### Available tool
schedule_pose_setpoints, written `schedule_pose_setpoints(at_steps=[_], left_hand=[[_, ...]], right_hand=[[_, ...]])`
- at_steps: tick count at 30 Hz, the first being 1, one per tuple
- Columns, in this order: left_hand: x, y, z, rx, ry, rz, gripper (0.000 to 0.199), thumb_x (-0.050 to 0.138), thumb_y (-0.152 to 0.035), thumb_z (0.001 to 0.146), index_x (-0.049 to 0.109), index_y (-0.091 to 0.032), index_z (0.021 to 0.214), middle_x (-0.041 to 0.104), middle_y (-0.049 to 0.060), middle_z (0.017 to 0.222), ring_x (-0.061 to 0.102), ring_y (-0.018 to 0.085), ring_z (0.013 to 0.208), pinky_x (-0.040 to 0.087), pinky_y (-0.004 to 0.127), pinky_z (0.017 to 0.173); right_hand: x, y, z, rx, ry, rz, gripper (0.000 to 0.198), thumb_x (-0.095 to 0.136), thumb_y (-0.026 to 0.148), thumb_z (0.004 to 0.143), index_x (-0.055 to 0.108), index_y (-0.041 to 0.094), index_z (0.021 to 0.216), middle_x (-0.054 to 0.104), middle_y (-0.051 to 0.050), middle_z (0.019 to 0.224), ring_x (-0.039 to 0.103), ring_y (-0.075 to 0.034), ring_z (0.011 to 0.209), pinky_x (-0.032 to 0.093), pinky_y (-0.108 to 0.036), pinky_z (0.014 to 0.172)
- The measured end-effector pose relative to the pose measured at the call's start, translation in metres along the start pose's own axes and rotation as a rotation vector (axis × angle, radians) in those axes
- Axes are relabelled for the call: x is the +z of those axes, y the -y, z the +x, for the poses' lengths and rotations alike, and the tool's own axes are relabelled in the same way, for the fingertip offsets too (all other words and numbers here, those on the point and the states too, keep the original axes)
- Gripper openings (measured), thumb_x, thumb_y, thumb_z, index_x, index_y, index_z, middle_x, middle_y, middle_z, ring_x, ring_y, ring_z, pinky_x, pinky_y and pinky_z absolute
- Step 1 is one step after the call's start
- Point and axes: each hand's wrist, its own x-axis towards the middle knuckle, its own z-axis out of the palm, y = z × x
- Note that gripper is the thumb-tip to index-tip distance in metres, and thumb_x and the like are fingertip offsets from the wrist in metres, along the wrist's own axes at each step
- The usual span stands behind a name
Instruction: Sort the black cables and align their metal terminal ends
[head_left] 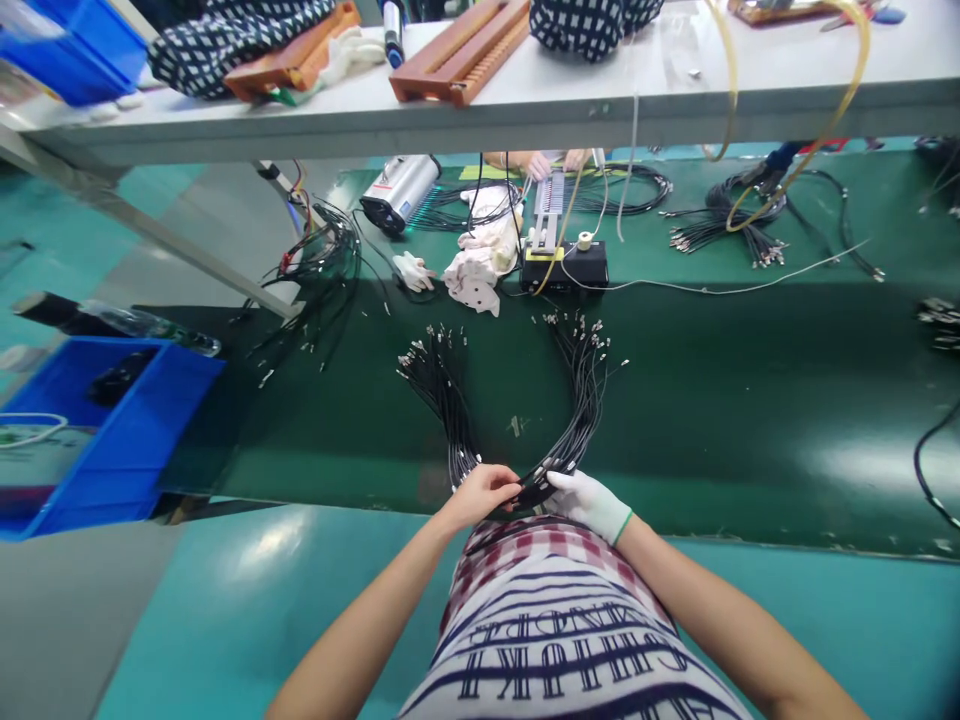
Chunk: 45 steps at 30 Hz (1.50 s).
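Two hands are closed on one thick bundle of thin black cables with small pale connectors (585,410). By the bare left hand (484,492), the cables are pinched between thumb and fingers at the bottom of the bend; by the right hand (591,502), covered in a white glove with a green cuff edge, the same bundle is gripped just beside, the thumb laid on top. How firmly it is clasped cannot be told. The bundle is curved into a U at the near edge of the long dark-green table surface (712,400), both its fanned ends being pointed away from the body. Close behind the held part, a red-and-white checked cloth (555,545) is worn below a white top with dark-blue stripes (570,640).

Beyond the fanned ends, a crumpled pale spotted cloth (476,270) is laid between an off-white glove (414,272) and a black box-shaped device (585,268). Past that device, a grey comb-like fixture (550,205) is touched by another person's hand (536,165). Farther left, a silver-and-black cylindrical device (401,195) and a tangle of loose black cables (330,255) are seen; to the right, another black cable bundle (750,215) is set down. At far left, an open blue plastic bin (176,400) is placed, and across the top, slotted orange-brown racks (461,50) are held on a white shelf (480,125).
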Motion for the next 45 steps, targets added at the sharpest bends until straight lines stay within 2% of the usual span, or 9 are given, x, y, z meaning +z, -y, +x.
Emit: schedule_pose_setpoints(at_steps=[6, 14, 20, 23, 26, 29, 35, 38, 45], left_hand=[[-0.002, -0.004, 0.003, -0.051, 0.041, -0.126, 0.039, 0.069, -0.049, 0.073, 0.068, -0.010, 0.075, 0.069, 0.007, 0.068, 0.062, 0.014, 0.057, 0.042, 0.024, 0.056], [-0.011, -0.007, 0.004, -0.108, 0.129, -0.237, 0.050, 0.069, -0.057, 0.072, 0.067, -0.009, 0.086, 0.073, 0.014, 0.081, 0.065, 0.016, 0.059, 0.042, 0.024, 0.054], [-0.012, -0.013, 0.001, -0.098, 0.132, -0.252, 0.047, 0.063, -0.059, 0.077, 0.058, -0.013, 0.083, 0.070, 0.009, 0.072, 0.058, 0.012, 0.053, 0.036, 0.023, 0.051], [-0.011, -0.017, -0.001, -0.020, 0.039, -0.129, 0.037, 0.069, -0.048, 0.076, 0.057, -0.015, 0.085, 0.064, 0.002, 0.067, 0.051, 0.009, 0.054, 0.034, 0.021, 0.053], [-0.007, -0.017, 0.000, 0.095, -0.168, 0.230, 0.023, 0.067, -0.036, 0.077, 0.063, -0.014, 0.084, 0.059, 0.000, 0.068, 0.051, 0.011, 0.062, 0.036, 0.023, 0.057], [0.000, -0.012, 0.005, 0.112, -0.201, 0.385, 0.020, 0.069, -0.033, 0.074, 0.070, -0.015, 0.084, 0.060, 0.001, 0.072, 0.054, 0.015, 0.069, 0.039, 0.025, 0.062], [0.012, -0.005, 0.017, 0.119, -0.215, 0.381, 0.019, 0.071, -0.028, 0.071, 0.074, -0.016, 0.085, 0.066, 0.005, 0.085, 0.059, 0.021, 0.085, 0.043, 0.029, 0.077], [0.011, -0.002, 0.022, 0.092, -0.185, 0.324, 0.019, 0.070, -0.027, 0.071, 0.074, -0.015, 0.084, 0.067, 0.005, 0.082, 0.060, 0.020, 0.079, 0.043, 0.028, 0.072], [0.004, 0.003, 0.027, 0.008, -0.091, 0.147, 0.027, 0.070, -0.030, 0.068, 0.069, -0.010, 0.085, 0.068, 0.004, 0.074, 0.060, 0.017, 0.067, 0.044, 0.026, 0.063]], right_hand=[[-0.005, 0.001, 0.004, -0.001, 0.045, -0.038, 0.040, 0.086, 0.024, 0.062, 0.065, 0.016, 0.096, 0.071, -0.004, 0.089, 0.067, -0.018, 0.082, 0.051, -0.029, 0.073], [-0.012, -0.003, 0.009, 0.001, -0.076, 0.005, 0.046, 0.085, 0.019, 0.062, 0.059, 0.021, 0.100, 0.072, -0.001, 0.094, 0.067, -0.018, 0.081, 0.052, -0.031, 0.071], [-0.007, 0.001, 0.007, 0.016, -0.105, -0.008, 0.047, 0.085, 0.018, 0.059, 0.059, 0.020, 0.098, 0.072, -0.001, 0.093, 0.067, -0.018, 0.080, 0.051, -0.030, 0.069], [-0.002, 0.005, 0.003, 0.010, -0.105, -0.032, 0.047, 0.085, 0.016, 0.058, 0.060, 0.020, 0.098, 0.071, -0.001, 0.094, 0.067, -0.017, 0.079, 0.052, -0.029, 0.068], [0.002, 0.008, 0.000, 0.009, -0.112, -0.067, 0.049, 0.086, 0.016, 0.059, 0.061, 0.018, 0.102, 0.071, -0.003, 0.092, 0.067, -0.017, 0.080, 0.052, -0.028, 0.067], [0.004, 0.008, -0.002, -0.001, -0.116, -0.092, 0.045, 0.085, 0.022, 0.062, 0.062, 0.017, 0.100, 0.071, -0.004, 0.090, 0.068, -0.017, 0.077, 0.052, -0.027, 0.066], [0.002, 0.006, 0.000, -0.030, -0.131, -0.105, 0.035, 0.085, 0.033, 0.065, 0.065, 0.014, 0.087, 0.072, -0.005, 0.085, 0.067, -0.017, 0.074, 0.052, -0.027, 0.066], [0.003, 0.006, -0.001, -0.040, -0.138, -0.103, 0.031, 0.084, 0.033, 0.067, 0.065, 0.015, 0.085, 0.071, -0.003, 0.080, 0.066, -0.015, 0.070, 0.051, -0.026, 0.065], [0.013, 0.009, -0.006, -0.053, -0.065, -0.108, 0.033, 0.083, 0.030, 0.068, 0.068, 0.015, 0.093, 0.072, -0.005, 0.089, 0.067, -0.017, 0.076, 0.051, -0.028, 0.070]])
